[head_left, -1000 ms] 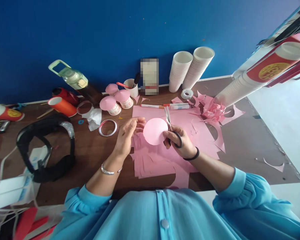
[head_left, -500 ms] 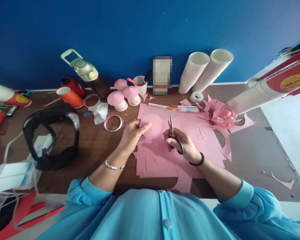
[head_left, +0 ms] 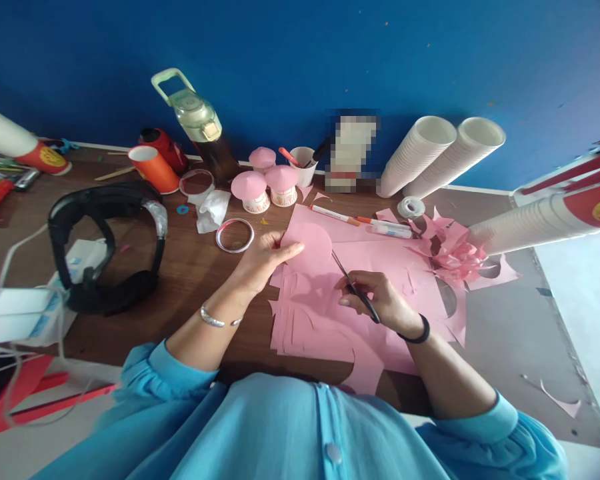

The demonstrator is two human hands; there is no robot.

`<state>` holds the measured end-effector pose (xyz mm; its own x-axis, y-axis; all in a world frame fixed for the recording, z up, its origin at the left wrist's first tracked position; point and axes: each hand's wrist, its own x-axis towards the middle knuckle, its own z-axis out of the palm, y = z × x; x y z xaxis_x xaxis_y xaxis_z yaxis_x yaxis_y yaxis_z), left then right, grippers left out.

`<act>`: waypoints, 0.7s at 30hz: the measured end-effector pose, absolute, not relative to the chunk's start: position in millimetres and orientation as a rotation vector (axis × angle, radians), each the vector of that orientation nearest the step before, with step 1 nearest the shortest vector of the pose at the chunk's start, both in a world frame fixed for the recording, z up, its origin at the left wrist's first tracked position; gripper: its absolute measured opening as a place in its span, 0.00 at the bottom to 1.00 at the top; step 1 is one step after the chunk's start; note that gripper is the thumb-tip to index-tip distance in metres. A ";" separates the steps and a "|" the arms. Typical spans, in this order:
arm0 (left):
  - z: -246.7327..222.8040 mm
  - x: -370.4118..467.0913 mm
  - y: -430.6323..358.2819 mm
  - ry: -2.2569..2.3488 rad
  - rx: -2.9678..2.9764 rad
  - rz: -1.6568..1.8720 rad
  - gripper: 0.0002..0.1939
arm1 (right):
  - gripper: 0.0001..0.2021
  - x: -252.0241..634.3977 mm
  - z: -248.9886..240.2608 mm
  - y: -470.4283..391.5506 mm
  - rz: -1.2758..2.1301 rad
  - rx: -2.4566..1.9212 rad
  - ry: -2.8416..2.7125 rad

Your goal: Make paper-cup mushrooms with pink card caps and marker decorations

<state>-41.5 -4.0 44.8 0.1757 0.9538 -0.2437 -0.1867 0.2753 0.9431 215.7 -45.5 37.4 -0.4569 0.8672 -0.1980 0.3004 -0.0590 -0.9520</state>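
Observation:
Between the thumb and fingers of my left hand (head_left: 269,257) is the left edge of a round pink paper disc (head_left: 314,244). My right hand (head_left: 373,299) is closed on a pair of scissors (head_left: 353,283) with black handles. The scissors' tips point up and left, at the disc's right edge; whether they touch it I cannot tell. Under both hands lie stacked pink paper sheets (head_left: 315,333), some with curved cuts.
Small cups with pink cone tops (head_left: 250,187) stand behind my left hand. Markers (head_left: 335,215) lie on the paper's far edge. Stacked white cups (head_left: 420,153) stand by the wall. Pink scraps (head_left: 455,247) are heaped at right. A black headband-like frame (head_left: 105,253) sits at left.
The scissors have turned from nearly upright to slanting left, their tips now at the disc's edge. My left hand still holds the disc. The whole view has tilted slightly.

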 end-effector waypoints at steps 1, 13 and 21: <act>46.0 -42.2 -4.0 1.053 0.943 0.995 0.13 | 0.24 216.5 38.5 -44.9 1.537 -1.224 -1.769; 48.4 -42.1 -2.4 1.099 0.951 1.056 0.13 | 0.24 218.5 40.0 -44.9 1.530 -1.147 -1.873; 47.3 -42.9 -2.1 1.183 0.903 1.100 0.17 | 0.23 220.5 39.1 -43.0 1.479 -1.149 -1.907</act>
<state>-42.9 -2.1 47.3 0.0280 0.9693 -0.2442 -0.1730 0.2453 0.9539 220.5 -43.0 39.1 -0.5422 0.8305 -0.1278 0.3305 0.0709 -0.9411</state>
